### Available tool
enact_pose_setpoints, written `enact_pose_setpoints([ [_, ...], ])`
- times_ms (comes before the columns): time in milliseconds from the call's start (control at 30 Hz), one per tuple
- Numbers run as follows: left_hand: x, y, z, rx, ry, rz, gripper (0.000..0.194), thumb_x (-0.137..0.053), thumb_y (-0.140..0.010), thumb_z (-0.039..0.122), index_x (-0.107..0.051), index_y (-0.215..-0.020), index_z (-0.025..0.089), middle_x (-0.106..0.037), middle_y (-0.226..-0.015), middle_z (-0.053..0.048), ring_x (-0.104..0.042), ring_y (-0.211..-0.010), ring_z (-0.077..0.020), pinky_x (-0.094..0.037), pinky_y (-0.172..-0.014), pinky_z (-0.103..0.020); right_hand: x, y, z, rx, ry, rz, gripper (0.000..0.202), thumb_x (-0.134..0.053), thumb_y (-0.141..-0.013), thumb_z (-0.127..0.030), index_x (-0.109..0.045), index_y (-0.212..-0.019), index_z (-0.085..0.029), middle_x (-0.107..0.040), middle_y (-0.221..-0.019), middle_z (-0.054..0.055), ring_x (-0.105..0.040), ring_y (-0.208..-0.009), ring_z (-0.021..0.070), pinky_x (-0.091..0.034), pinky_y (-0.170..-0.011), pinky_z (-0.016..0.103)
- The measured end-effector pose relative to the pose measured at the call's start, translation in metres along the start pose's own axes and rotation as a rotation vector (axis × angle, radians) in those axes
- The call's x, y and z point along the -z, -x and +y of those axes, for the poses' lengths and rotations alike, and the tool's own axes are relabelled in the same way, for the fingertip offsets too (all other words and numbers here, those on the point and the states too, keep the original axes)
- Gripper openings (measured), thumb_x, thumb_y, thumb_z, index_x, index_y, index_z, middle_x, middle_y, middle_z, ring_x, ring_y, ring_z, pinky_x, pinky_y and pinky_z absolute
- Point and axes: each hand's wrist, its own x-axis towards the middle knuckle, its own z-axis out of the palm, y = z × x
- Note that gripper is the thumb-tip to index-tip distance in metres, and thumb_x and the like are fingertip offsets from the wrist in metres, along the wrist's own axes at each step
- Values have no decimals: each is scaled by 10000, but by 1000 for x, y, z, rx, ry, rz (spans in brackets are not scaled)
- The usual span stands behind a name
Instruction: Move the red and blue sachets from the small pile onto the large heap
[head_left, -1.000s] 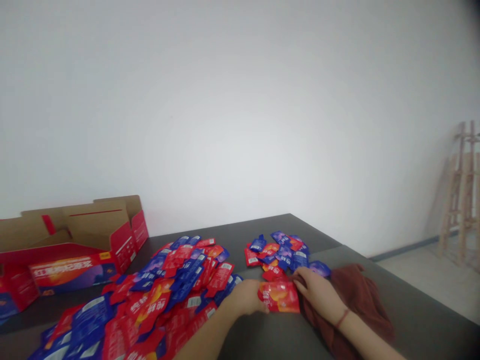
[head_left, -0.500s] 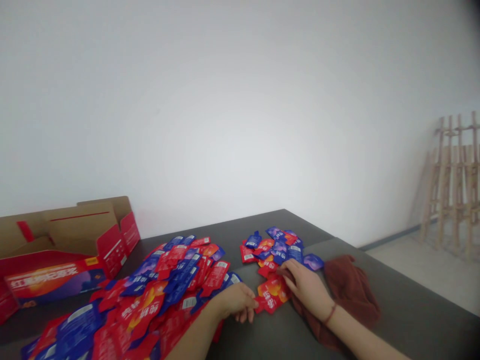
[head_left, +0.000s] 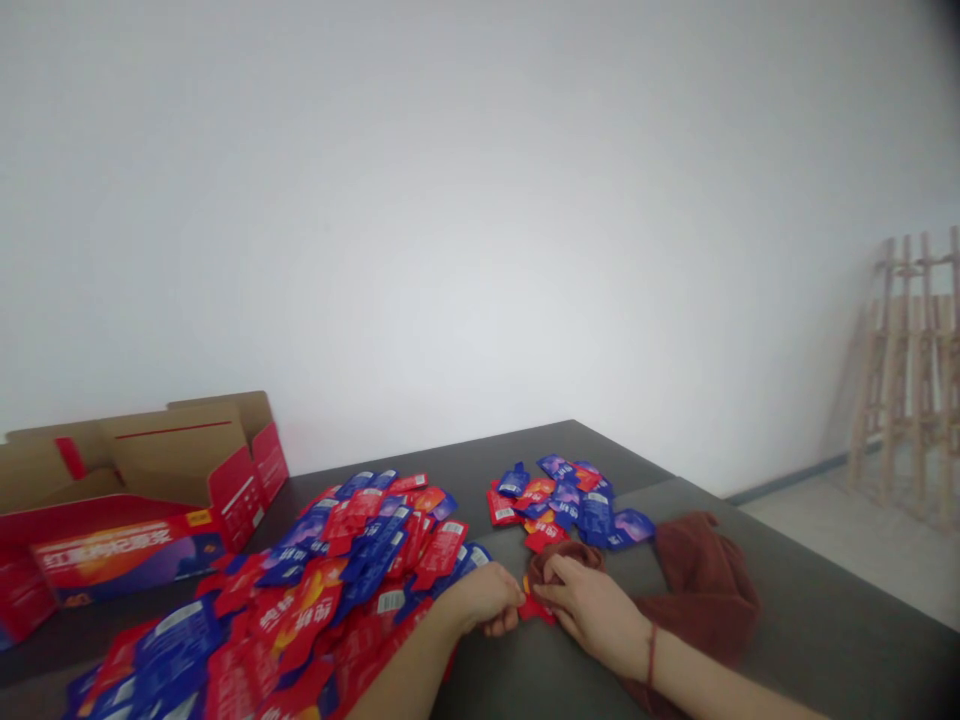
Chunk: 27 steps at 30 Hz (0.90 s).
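My left hand (head_left: 486,598) is closed in a pinch at the left end of a red sachet (head_left: 534,606), which lies on the dark table. A brown cloth (head_left: 701,580) trails across the tabletop to the right. My right hand (head_left: 592,608) grips a bunched part of it and presses it over the sachet, hiding most of the printed front. Left of my hands spreads a large heap of red and blue sachets (head_left: 307,610). Beyond my right hand lies a smaller group of similar sachets (head_left: 566,500).
An open red cardboard box (head_left: 135,555) with a printed front stands at the table's left, near the white wall. The table's (head_left: 810,610) right edge slopes away toward the back corner. Wooden racks (head_left: 911,370) lean by the wall at far right.
My right hand has moved left with the cloth, which now covers most of the sachet. My left hand keeps its pinch at the sachet's end. The view has shifted slightly.
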Motion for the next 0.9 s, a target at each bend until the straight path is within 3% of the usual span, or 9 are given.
enact_pose_setpoints([
  [233,0,-5,-1,16,2,-3,342,-586,-704,408,-503,-473,169,-488,-399,38,-400,-313,-78,-297,-361,-198,-6,12,38,-352,154,6,303,-372,-911,-136,-660,-982,-199,-603,-988,70,-603,-814,173,-443,-701,265],
  [300,-1,-5,0,16,9,0,337,-589,-703,399,-504,-472,168,-489,-399,41,-397,-315,-76,-301,-365,-197,-6,11,35,-331,176,1,298,-384,-898,-120,-655,-995,-195,-609,-981,73,-604,-828,182,-443,-705,266],
  [500,-3,-2,2,16,-2,29,325,-550,-738,336,-510,-466,162,-470,-395,37,-399,-334,-83,-303,-388,-205,-5,6,-14,-58,96,-66,303,-424,-866,-119,-640,-1050,-227,-615,-963,47,-589,-838,186,-425,-697,260],
  [567,-3,0,3,18,-12,35,314,-513,-751,294,-506,-465,164,-468,-395,32,-400,-335,-91,-299,-387,-213,-2,7,-19,-12,37,-81,307,-436,-852,-124,-642,-1046,-243,-613,-973,34,-585,-845,176,-417,-702,253],
  [667,-2,1,3,22,-22,28,307,-513,-752,285,-499,-470,167,-468,-395,34,-401,-332,-92,-300,-384,-212,3,14,-6,-62,-43,-54,302,-434,-839,-126,-658,-990,-261,-615,-971,18,-585,-876,164,-410,-740,248],
  [800,0,0,3,25,-21,12,297,-532,-745,306,-490,-485,170,-490,-414,37,-403,-322,-85,-295,-367,-202,8,25,24,-282,-22,-14,266,-423,-828,-126,-661,-897,-225,-630,-923,31,-601,-873,174,-414,-756,266],
  [900,0,-1,2,23,-17,4,282,-514,-745,292,-483,-492,171,-493,-416,35,-406,-318,-86,-292,-360,-199,12,28,29,-307,12,-37,250,-424,-826,-130,-659,-856,-211,-636,-901,39,-607,-855,181,-415,-739,270],
])
